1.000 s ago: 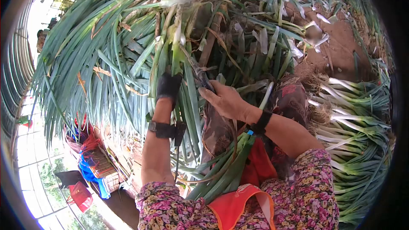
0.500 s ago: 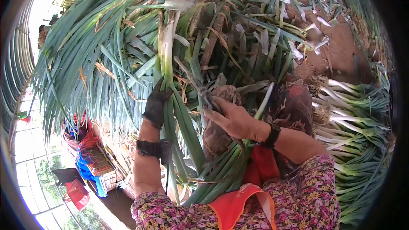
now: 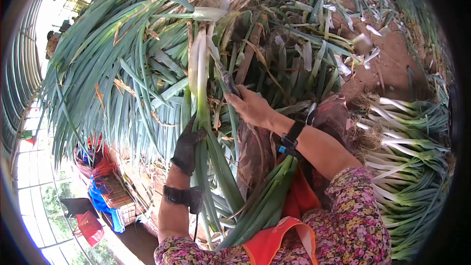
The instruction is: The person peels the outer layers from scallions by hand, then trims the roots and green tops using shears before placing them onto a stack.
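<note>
My left hand (image 3: pixel 188 148), in a dark glove, is closed round the green leaves of a long leek (image 3: pixel 202 76) whose white stem points up and away from me. In my bare right hand (image 3: pixel 250 107) is the dark handle of a knife-like tool (image 3: pixel 224 76), its far end close beside the white stem. More cut green leaves (image 3: pixel 267 198) lie across my lap. Beyond my left hand spreads a big heap of leeks (image 3: pixel 108 64).
Rows of leeks with white stems (image 3: pixel 392 142) lie on the right. Peeled scraps (image 3: pixel 338 61) are scattered on brown soil (image 3: pixel 387 76). At the lower left are a red stool (image 3: pixel 89 228) and bundles with blue cloth (image 3: pixel 100 196).
My right hand and the tool have moved up and left, closer to the leek's stem. My left hand and the leek have shifted slightly right and down in view.
</note>
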Tool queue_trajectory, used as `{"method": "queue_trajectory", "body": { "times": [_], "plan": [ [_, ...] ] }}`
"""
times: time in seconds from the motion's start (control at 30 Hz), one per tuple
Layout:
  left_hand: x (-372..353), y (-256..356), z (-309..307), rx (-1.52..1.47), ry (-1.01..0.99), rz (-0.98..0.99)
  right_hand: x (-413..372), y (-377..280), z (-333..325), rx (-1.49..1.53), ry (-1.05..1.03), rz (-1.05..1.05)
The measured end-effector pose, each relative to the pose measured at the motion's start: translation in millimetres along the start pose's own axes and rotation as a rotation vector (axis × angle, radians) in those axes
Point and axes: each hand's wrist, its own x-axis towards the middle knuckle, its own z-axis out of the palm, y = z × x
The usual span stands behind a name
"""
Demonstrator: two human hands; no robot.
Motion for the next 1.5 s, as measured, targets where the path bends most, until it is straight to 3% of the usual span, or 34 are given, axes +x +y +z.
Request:
{"method": "queue_trajectory", "body": {
  "times": [0.27,0.37,0.77,0.8,0.93,1.0,1.07,1.1,1.17,1.23,1.27,1.3,1.37,1.4,1.43,1.5],
  "plan": [
    [-21,-8,4,0.055,0.023,0.020,53,13,5,0.155,0.011,0.022],
    [-29,1,12,-0.054,0.022,0.010,50,2,-3,0.404,-0.095,-0.009],
    [-47,6,-12,-0.007,0.022,-0.012,40,-13,1,0.627,-0.122,0.018],
    [-49,5,-16,-0.222,0.063,-0.100,45,-4,-2,0.631,-0.139,0.024],
    [-75,18,10,-0.347,0.057,-0.048,16,-17,-33,0.373,-0.504,-0.013],
    [-82,26,28,-0.054,-0.034,-0.039,18,6,-39,0.309,-0.179,-0.288],
    [-80,3,38,-0.410,-0.145,-0.104,1,-1,-62,0.473,0.146,-0.185],
    [-82,2,51,-0.470,-0.193,-0.122,-8,-20,-88,0.658,0.309,0.043],
    [-68,-9,69,-0.175,-0.219,-0.114,-15,3,-139,0.880,0.598,-0.190],
    [-46,-19,84,0.099,-0.245,-0.025,-29,11,-161,0.861,0.736,-0.323],
    [-34,-20,91,0.287,-0.259,0.068,-38,9,-159,0.757,0.650,-0.249],
    [-23,-16,107,-0.286,-0.263,-0.044,-51,8,-155,0.660,0.570,-0.176],
    [10,-32,111,-0.376,-0.345,0.010,-70,8,-144,0.596,0.504,-0.070],
    [12,-39,113,-0.455,-0.238,0.014,-76,7,-133,0.629,0.511,-0.033],
    [18,-38,116,-0.465,-0.333,0.006,-78,7,-127,0.662,0.517,0.003],
    [30,-50,118,-0.485,-0.371,-0.042,-73,14,-128,0.694,0.527,-0.032]
  ]
}}
